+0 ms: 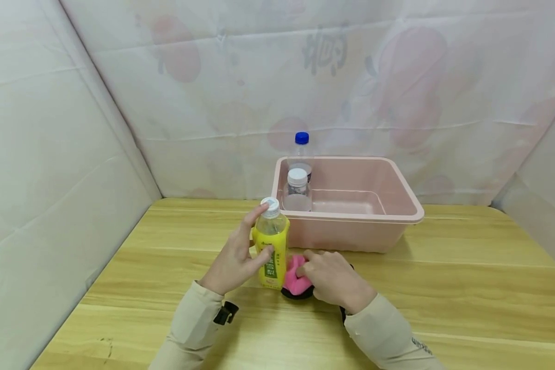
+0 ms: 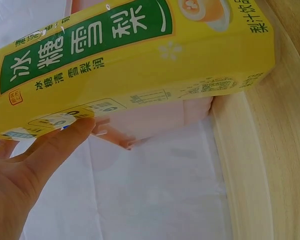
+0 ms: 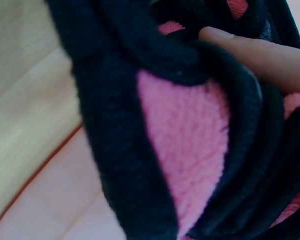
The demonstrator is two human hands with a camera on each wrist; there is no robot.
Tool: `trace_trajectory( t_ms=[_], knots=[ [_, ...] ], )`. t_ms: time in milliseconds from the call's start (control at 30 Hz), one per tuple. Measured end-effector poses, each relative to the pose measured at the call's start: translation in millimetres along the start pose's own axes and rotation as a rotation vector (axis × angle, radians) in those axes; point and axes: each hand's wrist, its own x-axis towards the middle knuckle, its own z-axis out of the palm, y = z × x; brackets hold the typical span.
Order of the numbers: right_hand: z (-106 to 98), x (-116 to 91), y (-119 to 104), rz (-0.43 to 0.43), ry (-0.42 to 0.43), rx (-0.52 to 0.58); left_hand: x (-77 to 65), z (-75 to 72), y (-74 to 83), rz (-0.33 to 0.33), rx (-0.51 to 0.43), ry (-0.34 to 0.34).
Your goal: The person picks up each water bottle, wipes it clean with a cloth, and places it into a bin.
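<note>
My left hand (image 1: 236,257) grips a drink bottle (image 1: 274,239) with a yellow label, a green panel and a white cap, its index finger lying at the cap and the thumb on the front. In the left wrist view the yellow label (image 2: 140,60) fills the upper part, with the fingers (image 2: 60,145) along its edge. Right beside the bottle, my right hand (image 1: 335,277) holds a bunched pink cloth (image 1: 296,277) with black edging. The right wrist view shows the cloth's fuzzy pink face (image 3: 185,145) in folds, a finger (image 3: 260,55) pressed among them.
Behind the hands stands a pink plastic tub (image 1: 347,231). At its left end are a clear bottle with a blue cap (image 1: 301,137) and one with a white cap (image 1: 297,177). All rests on a wooden table (image 1: 467,288) with fabric walls (image 1: 231,77) around it.
</note>
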Motion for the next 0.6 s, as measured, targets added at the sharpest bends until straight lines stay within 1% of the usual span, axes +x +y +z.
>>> trace_trajectory(
  t_ms=[167,267,333,400,600],
  knots=[
    [-2.3,-0.5,3.9,-0.011,0.006,0.013,-1.6,-0.1,0.3,-0.023,-0.008,-0.003],
    [-7.0,-1.9,7.6,-0.020,0.061,0.033,-2.5,-0.4,1.2,-0.031,-0.007,-0.001],
    [-12.2,-3.1,9.5,-0.034,0.126,0.060,-2.5,-0.5,1.5,-0.032,-0.008,-0.001],
    [-17.6,-4.3,10.8,-0.056,0.211,0.083,-2.3,-0.9,1.7,-0.031,-0.009,-0.002],
    [-32.4,-5.4,11.5,-0.127,0.504,0.142,-2.1,-2.4,1.8,-0.023,-0.010,-0.004]
  ],
)
